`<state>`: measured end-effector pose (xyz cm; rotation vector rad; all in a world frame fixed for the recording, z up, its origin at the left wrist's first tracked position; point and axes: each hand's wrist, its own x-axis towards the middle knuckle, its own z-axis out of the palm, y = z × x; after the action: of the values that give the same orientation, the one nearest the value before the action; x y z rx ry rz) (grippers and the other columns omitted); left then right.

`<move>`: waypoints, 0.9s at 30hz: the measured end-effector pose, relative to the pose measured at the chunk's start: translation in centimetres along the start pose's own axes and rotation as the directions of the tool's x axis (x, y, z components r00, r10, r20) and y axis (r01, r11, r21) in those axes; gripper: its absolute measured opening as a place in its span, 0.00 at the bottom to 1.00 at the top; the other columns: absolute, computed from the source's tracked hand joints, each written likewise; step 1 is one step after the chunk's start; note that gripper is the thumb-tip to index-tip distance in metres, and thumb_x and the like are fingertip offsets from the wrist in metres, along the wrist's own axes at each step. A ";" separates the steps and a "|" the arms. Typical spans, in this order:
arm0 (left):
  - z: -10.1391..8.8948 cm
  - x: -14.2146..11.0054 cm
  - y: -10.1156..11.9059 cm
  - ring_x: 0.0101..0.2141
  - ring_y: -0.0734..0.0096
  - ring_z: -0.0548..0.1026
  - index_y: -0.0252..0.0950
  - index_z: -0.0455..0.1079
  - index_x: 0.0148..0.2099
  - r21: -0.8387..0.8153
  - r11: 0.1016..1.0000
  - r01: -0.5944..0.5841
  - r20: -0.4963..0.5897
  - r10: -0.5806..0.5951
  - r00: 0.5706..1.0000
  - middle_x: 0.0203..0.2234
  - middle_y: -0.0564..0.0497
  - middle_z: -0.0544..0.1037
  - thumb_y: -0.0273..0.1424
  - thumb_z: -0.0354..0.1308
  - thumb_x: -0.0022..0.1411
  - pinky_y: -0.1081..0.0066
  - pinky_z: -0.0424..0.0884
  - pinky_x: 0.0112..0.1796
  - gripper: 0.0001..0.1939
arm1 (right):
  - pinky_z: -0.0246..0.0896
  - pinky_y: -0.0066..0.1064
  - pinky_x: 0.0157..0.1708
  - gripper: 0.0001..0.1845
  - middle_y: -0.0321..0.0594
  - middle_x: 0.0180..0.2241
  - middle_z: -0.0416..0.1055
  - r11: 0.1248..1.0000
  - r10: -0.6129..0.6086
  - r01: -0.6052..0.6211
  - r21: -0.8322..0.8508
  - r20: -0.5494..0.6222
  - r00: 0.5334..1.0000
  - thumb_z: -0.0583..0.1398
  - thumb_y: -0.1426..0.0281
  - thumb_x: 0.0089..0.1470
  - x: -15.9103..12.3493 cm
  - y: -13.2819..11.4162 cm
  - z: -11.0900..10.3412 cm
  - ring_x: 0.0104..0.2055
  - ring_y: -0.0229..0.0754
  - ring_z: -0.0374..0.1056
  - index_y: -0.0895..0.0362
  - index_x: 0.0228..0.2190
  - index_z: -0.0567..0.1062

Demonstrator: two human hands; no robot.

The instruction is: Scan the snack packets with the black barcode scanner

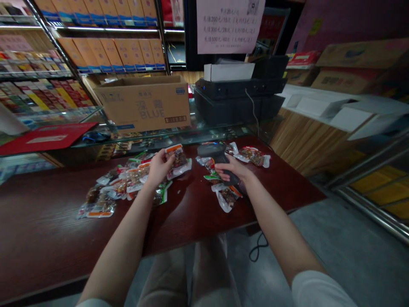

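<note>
My left hand (160, 167) pinches a small clear snack packet (177, 157) with an orange label, held up over the right end of a pile of packets. That pile of vacuum-sealed snack packets (128, 181), with orange and green labels, lies on the dark red table. My right hand (234, 170) is wrapped round the handle of a dark handheld barcode scanner (212, 149), its head toward the left. Beneath and beside this hand lie a packet with an orange strip (227, 196) and a green-edged packet (211, 175). Farther right rests a red-marked packet (254, 156).
An open cardboard box (147, 104) stands on the glass counter (150, 136) behind the table (47, 213). To its right are a black cash drawer (223, 106) and a hanging cable. A red folder (47, 137) lies at left. A wood-sided cabinet (297, 140) borders the right.
</note>
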<state>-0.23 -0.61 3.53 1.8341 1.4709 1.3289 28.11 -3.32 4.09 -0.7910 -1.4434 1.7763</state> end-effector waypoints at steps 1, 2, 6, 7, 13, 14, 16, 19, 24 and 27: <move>-0.1 0.0 0.1 0.22 0.74 0.61 0.39 0.61 0.28 0.014 1.000 -0.004 -0.001 0.004 1.000 0.18 0.58 0.61 0.39 0.56 0.54 0.73 0.56 0.27 0.11 | 0.48 0.21 0.12 0.18 0.25 0.18 0.60 1.000 0.002 -0.002 -0.002 0.002 1.000 0.66 0.65 0.48 0.1 0.1 0.0 0.13 0.27 0.51 0.56 0.34 0.63; -0.2 0.0 0.1 0.22 0.74 0.61 0.39 0.61 0.28 0.030 1.000 -0.009 0.000 0.009 1.000 0.18 0.58 0.61 0.39 0.56 0.54 0.72 0.56 0.27 0.11 | 0.48 0.21 0.11 0.18 0.25 0.18 0.60 1.000 0.002 -0.002 -0.005 0.002 1.000 0.66 0.65 0.47 0.1 0.2 -0.1 0.13 0.27 0.51 0.56 0.34 0.63; -0.3 -0.1 0.4 0.22 0.74 0.60 0.39 0.59 0.27 0.098 0.995 -0.022 0.036 0.019 0.999 0.18 0.58 0.61 0.39 0.54 0.54 0.72 0.55 0.27 0.11 | 0.48 0.21 0.11 0.18 0.25 0.17 0.60 1.000 -0.004 0.004 -0.023 0.007 1.000 0.67 0.64 0.46 0.4 0.6 -0.1 0.12 0.27 0.51 0.56 0.33 0.63; -0.3 -0.1 0.5 0.22 0.74 0.61 0.39 0.58 0.27 0.120 0.993 -0.021 0.041 0.016 0.999 0.18 0.58 0.61 0.38 0.54 0.54 0.72 0.55 0.27 0.11 | 0.48 0.21 0.11 0.18 0.25 0.17 0.60 1.000 -0.004 0.005 -0.030 0.007 1.000 0.67 0.64 0.46 0.5 0.7 -0.1 0.12 0.27 0.51 0.56 0.32 0.63; -0.1 -0.4 1.0 0.21 0.74 0.59 0.40 0.53 0.24 0.236 0.971 -0.037 0.031 0.030 0.999 0.16 0.58 0.61 0.34 0.52 0.53 0.71 0.52 0.26 0.11 | 0.48 0.22 0.11 0.18 0.25 0.16 0.59 0.998 -0.024 0.024 -0.064 0.002 1.000 0.67 0.65 0.46 0.7 0.9 0.2 0.12 0.28 0.51 0.57 0.33 0.64; -0.1 -0.4 1.1 0.21 0.74 0.59 0.40 0.53 0.24 0.243 0.969 -0.041 0.040 0.032 0.999 0.16 0.58 0.61 0.34 0.52 0.53 0.71 0.52 0.26 0.11 | 0.48 0.22 0.11 0.18 0.25 0.16 0.59 0.997 -0.027 0.027 -0.068 0.001 1.000 0.67 0.65 0.46 0.6 0.9 0.2 0.12 0.28 0.51 0.57 0.32 0.63; -0.2 -0.5 1.3 0.21 0.74 0.59 0.40 0.52 0.23 0.258 0.965 -0.035 0.045 0.024 0.999 0.16 0.58 0.60 0.34 0.52 0.53 0.71 0.53 0.27 0.12 | 0.49 0.22 0.11 0.17 0.26 0.16 0.60 0.997 -0.026 0.025 -0.066 -0.008 1.000 0.67 0.65 0.47 0.5 0.7 0.1 0.12 0.28 0.52 0.56 0.30 0.63; -0.4 -0.4 1.4 0.23 0.72 0.62 0.39 0.55 0.24 0.288 0.957 -0.022 0.028 0.015 1.000 0.17 0.56 0.62 0.34 0.51 0.54 0.70 0.58 0.28 0.10 | 0.49 0.22 0.12 0.17 0.26 0.17 0.60 0.999 -0.033 0.030 -0.036 -0.061 0.998 0.66 0.64 0.47 0.3 0.4 -0.6 0.13 0.28 0.51 0.56 0.29 0.63; -0.9 -0.2 0.9 0.36 0.59 0.72 0.35 0.69 0.38 0.452 0.892 0.000 -0.107 0.054 0.993 0.32 0.45 0.73 0.33 0.47 0.60 0.62 0.67 0.41 0.11 | 0.53 0.26 0.15 0.16 0.29 0.17 0.62 0.990 -0.122 0.089 -0.109 -0.355 0.927 0.66 0.62 0.42 0.4 0.4 -3.6 0.15 0.32 0.56 0.56 0.27 0.66; -1.4 -0.6 0.8 0.48 0.48 0.71 0.30 0.66 0.54 0.578 0.815 0.037 -0.198 0.097 0.975 0.47 0.34 0.71 0.29 0.48 0.59 0.54 0.66 0.48 0.21 | 0.60 0.28 0.25 0.14 0.35 0.21 0.69 0.964 -0.178 0.035 -0.263 -0.544 0.820 0.65 0.62 0.39 0.5 0.7 -5.8 0.24 0.38 0.65 0.58 0.26 0.70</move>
<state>-1.00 -1.71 4.59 2.1212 2.1636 1.2071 32.46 0.17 2.31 -1.2170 -1.2690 1.1417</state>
